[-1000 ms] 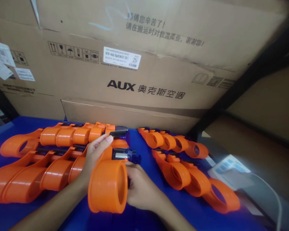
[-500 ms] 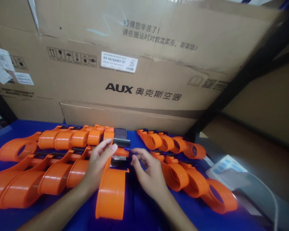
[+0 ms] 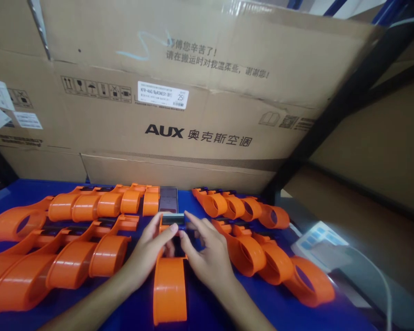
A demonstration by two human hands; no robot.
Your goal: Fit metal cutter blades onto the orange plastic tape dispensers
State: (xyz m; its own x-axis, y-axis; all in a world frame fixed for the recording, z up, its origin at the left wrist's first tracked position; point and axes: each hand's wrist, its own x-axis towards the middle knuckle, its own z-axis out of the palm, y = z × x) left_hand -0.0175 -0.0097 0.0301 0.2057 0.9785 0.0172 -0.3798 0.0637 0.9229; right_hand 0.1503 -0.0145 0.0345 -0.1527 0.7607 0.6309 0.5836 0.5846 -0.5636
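An orange tape dispenser (image 3: 170,287) is between my hands, low in the middle of the view. Its round frame points toward me, while a dark serrated cutter edge (image 3: 173,219) lies at the far end. My left hand (image 3: 155,241) grips that end from the left, its thumb on the near side of the cutter. From the right, my right hand (image 3: 207,248) pinches the same end with thumb and forefinger. The dispenser's middle is partly covered by my fingers. Just beyond the cutter lies a phone-like device (image 3: 168,198) with a grey screen.
More orange dispensers stand in two rows on the left (image 3: 72,264) and on the right (image 3: 246,250) of the blue surface (image 3: 207,303). A large cardboard box (image 3: 200,110) stands behind. At right are a dark post (image 3: 307,124), a blue-and-white packet (image 3: 322,239) and a white cable (image 3: 382,276).
My right hand has moved in from beside the dispenser and now grips its cutter end. The dispenser sits further right in view, and more of the phone-like device shows. The view has shifted slightly.
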